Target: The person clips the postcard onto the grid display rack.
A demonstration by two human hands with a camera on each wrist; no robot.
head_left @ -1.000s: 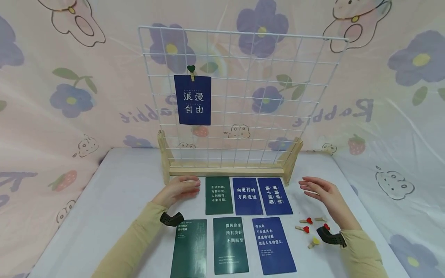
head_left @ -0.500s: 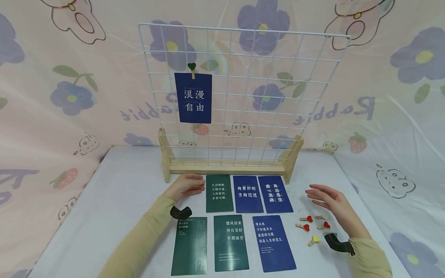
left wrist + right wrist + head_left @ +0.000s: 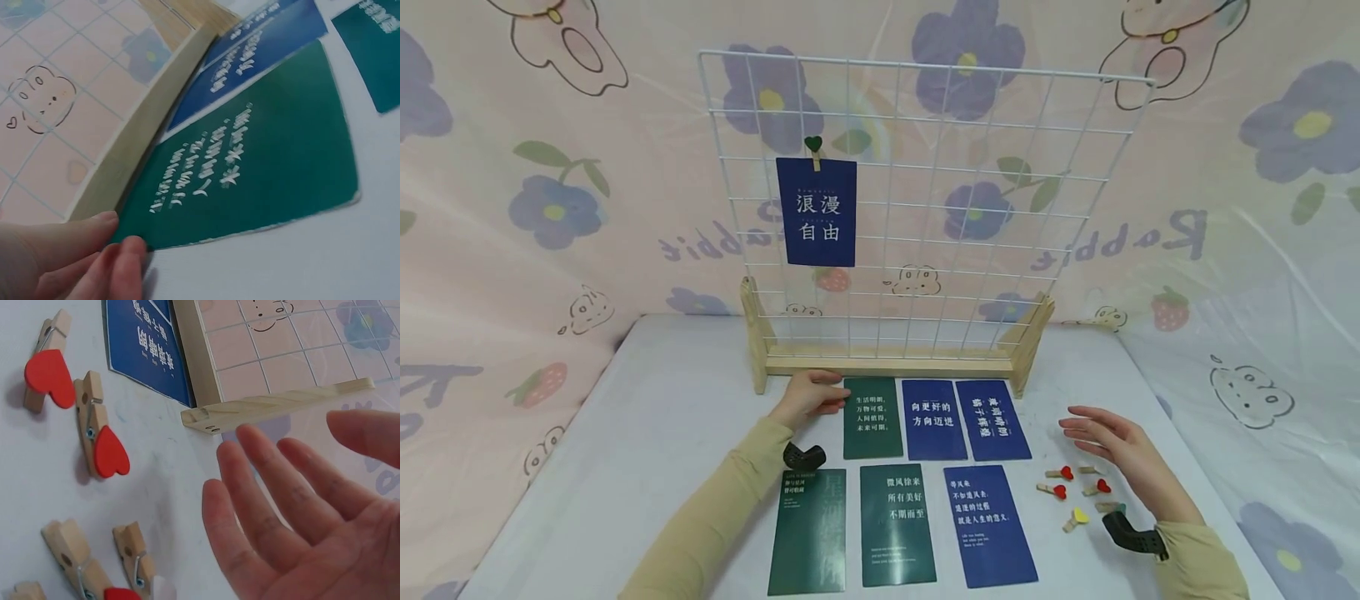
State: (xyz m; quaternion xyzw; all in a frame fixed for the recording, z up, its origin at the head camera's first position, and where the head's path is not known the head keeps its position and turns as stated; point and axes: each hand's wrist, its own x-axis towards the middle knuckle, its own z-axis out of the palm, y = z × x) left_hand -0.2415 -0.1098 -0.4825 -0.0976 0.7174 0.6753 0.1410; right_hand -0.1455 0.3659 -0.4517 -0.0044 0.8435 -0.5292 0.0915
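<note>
My left hand (image 3: 808, 400) is at the upper left corner of a green card (image 3: 872, 418) with white writing. In the left wrist view, the thumb (image 3: 100, 226) and curled fingers pinch that corner of the green card (image 3: 269, 150). Beyond the small wooden clothespins on the right, my right hand (image 3: 1108, 437) hovers with fingers spread and nothing in them. Several clothespins with red hearts (image 3: 112, 452) lie near it. A blue card (image 3: 817, 212) hangs on the white wire grid (image 3: 940, 175) from a clothespin with a green heart (image 3: 813, 144).
Two blue cards (image 3: 934, 420) lie right of the pinched one. A front row holds two green cards (image 3: 898, 525) and one blue card (image 3: 991, 527). The grid's wooden base (image 3: 887, 367) stands just behind the cards. A yellow-topped clothespin (image 3: 1077, 518) lies right of them.
My left hand has moved right to the green card and now pinches its corner. My right hand has shifted slightly right and down, still holding nothing.
</note>
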